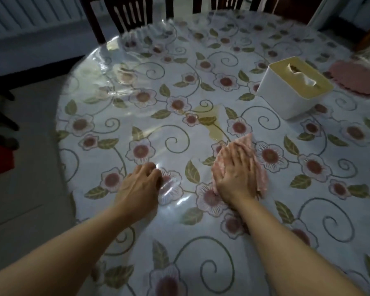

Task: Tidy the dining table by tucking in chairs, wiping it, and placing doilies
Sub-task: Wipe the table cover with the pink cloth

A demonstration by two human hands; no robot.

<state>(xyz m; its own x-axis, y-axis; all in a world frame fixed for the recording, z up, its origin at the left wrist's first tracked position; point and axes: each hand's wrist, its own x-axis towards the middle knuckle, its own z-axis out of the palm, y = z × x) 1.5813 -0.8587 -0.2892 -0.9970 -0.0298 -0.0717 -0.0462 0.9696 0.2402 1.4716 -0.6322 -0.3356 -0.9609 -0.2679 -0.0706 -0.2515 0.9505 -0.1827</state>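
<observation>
Pink cloth (257, 167) sits flat on the round table (286, 221), pinned under the right hand (235, 174), palm down with fingers stretched out flat. Just past it there's a yellowish spill (212, 122). Left hand (140, 182) rests beside it on the clear cover, fingers curled, holding nothing. Tissue box (295, 88) and pink doilies (359, 80) sit far right, a chair (126, 16) at the back edge.

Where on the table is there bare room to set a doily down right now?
Free: the far left stretch between the chair and the left hand, and the far middle beyond the yellowish spill. Crowded: the right, with tissue box and pink doily, and the near middle, where the right hand presses the pink cloth.
</observation>
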